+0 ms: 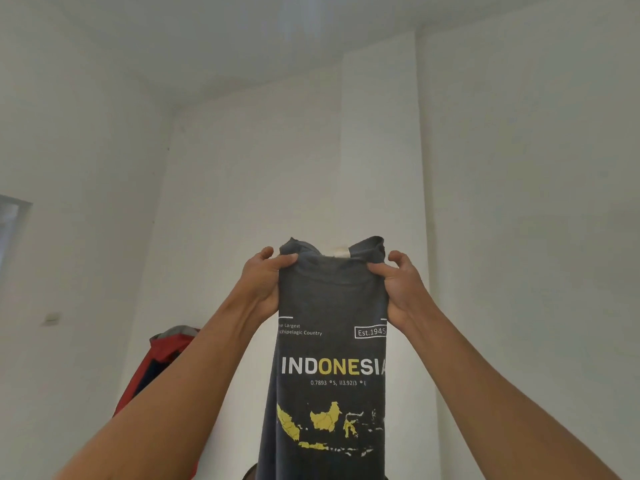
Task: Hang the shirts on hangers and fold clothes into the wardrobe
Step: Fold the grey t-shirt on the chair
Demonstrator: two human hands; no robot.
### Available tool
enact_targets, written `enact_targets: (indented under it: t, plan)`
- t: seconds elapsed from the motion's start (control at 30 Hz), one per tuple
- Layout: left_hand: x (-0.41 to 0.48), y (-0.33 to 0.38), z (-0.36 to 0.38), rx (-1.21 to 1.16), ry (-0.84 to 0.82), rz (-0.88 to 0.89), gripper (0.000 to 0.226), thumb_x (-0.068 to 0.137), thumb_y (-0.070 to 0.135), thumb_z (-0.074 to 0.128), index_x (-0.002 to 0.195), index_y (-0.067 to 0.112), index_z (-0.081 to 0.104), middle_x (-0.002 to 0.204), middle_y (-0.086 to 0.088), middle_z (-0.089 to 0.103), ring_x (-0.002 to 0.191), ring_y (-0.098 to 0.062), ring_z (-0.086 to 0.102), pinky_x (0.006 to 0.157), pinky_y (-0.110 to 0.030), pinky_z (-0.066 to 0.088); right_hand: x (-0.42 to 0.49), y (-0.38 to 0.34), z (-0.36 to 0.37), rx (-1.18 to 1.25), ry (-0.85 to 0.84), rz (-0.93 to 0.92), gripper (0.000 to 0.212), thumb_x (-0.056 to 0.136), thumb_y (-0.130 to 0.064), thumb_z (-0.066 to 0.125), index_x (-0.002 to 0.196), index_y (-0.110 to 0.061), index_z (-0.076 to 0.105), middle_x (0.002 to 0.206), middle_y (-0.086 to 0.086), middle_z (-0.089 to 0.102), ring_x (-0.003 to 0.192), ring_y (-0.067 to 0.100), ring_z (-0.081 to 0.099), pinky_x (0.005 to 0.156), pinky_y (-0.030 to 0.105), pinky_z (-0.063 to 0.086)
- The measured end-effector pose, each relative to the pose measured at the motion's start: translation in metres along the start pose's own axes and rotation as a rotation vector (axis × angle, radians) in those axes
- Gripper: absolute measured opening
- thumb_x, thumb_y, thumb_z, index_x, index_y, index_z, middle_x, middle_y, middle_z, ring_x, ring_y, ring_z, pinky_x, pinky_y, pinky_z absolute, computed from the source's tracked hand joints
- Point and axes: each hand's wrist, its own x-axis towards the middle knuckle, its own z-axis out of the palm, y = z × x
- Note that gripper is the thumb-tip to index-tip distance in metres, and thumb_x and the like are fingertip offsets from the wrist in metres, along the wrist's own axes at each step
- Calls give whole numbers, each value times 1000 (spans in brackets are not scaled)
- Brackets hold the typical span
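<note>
A dark grey T-shirt (330, 306) hangs in the air at the 6 o'clock part of the view, held up in front of a white wall (294, 168) with its collar uppermost and its body running straight down out of the bottom edge. It is narrowed lengthwise, so that only a middle strip of the front shows: small white lettering, a boxed "Est.1945", the word "INDONESIA" in white and yellow, a line of coordinates, and below these a map of islands in yellow and white. A pale label (341, 252) shows inside the neck opening at the shirt's 12 o'clock. The left hand (263, 282) grips the cloth at the shirt's 9 o'clock side just under the collar, thumb pressed over the front and fingers curled round behind. The right hand (403, 289) grips the 3 o'clock side at the same height in the same way, thumb in front and fingers wrapped round the edge. Both bare forearms reach up from the lower corners, from 7 and 5 o'clock. Behind the left forearm, at 8 o'clock from the shirt, a red and dark jacket (162, 355) hangs against the wall. Farther toward 9 o'clock a small light switch (52, 318) sits on the side wall, and a window (10, 230) shows at the left edge. The white ceiling (311, 36) fills 12 o'clock.
</note>
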Motion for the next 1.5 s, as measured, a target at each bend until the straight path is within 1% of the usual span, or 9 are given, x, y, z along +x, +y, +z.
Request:
enact_targets:
  t: [0.17, 0.27, 0.4, 0.57, 0.67, 0.83, 0.97, 1.3, 1.5]
  plan:
    - [7, -1, -1, -102, -24, -57, 24, 91, 6, 65, 77, 16, 48, 78, -9, 70, 76, -24, 70, 59, -39, 60, 12, 11, 9, 156, 18, 17, 34, 86, 2, 69, 67, -19, 51, 87, 10, 74, 79, 29, 68, 77, 48, 59]
    - [9, 2, 0, -114, -91, -75, 10, 96, 6, 58, 96, 15, 64, 89, -8, 75, 80, -21, 72, 63, -36, 61, 20, 16, 11, 200, 53, 13, 34, 85, 0, 72, 65, -20, 52, 93, 11, 74, 85, 30, 68, 84, 49, 58]
    - [16, 1, -6, -161, -70, -69, 43, 95, 3, 56, 137, 16, 57, 126, -14, 67, 106, -28, 69, 76, -43, 61, 27, 21, 10, 256, 82, 24, 37, 83, -3, 74, 65, -21, 47, 102, 15, 70, 92, 32, 65, 91, 50, 57]
    - [13, -2, -13, -35, -43, -9, 35, 98, 5, 55, 129, 17, 65, 118, -8, 72, 106, -26, 70, 85, -45, 59, 27, 27, 14, 114, 11, 90, 6, 91, -4, 67, 91, -9, 64, 110, 17, 71, 96, 33, 69, 82, 45, 60]
    - [7, 2, -21, 208, -57, 30, 35, 97, 7, 59, 129, 21, 65, 114, 3, 74, 107, -23, 68, 93, -52, 53, 27, 23, 8, 39, -17, 68, 25, 94, -2, 62, 117, -8, 68, 112, 14, 74, 103, 33, 71, 90, 48, 58]
    - [5, -3, -31, 183, -75, 16, 46, 97, 1, 56, 140, 18, 55, 117, 6, 72, 96, -20, 69, 72, -37, 59, 20, 15, -4, -264, -199, 72, 36, 95, -12, 63, 131, -17, 62, 120, 4, 70, 106, 28, 64, 89, 59, 52]
    - [6, -10, -31, 123, -93, 31, 46, 98, 0, 55, 141, 15, 53, 119, 2, 72, 97, -20, 72, 73, -35, 60, 15, 24, -8, 146, -247, 140, 32, 93, -13, 64, 124, -13, 66, 114, 6, 71, 93, 26, 71, 81, 42, 59]
    - [2, -40, -45, 194, -126, 3, 55, 93, -6, 58, 144, 15, 50, 132, 0, 65, 117, -22, 65, 86, -36, 58, 13, 35, -25, -124, -223, 48, 40, 91, -1, 65, 130, -9, 61, 119, 14, 70, 104, 28, 66, 89, 43, 54]
    - [-11, -67, -51, 169, -92, -37, 52, 93, -7, 56, 141, 14, 53, 121, -3, 71, 106, -19, 70, 82, -33, 58, 9, 59, -43, -64, -203, 133, 43, 90, -4, 66, 132, -5, 59, 115, 14, 69, 104, 29, 64, 89, 43, 54]
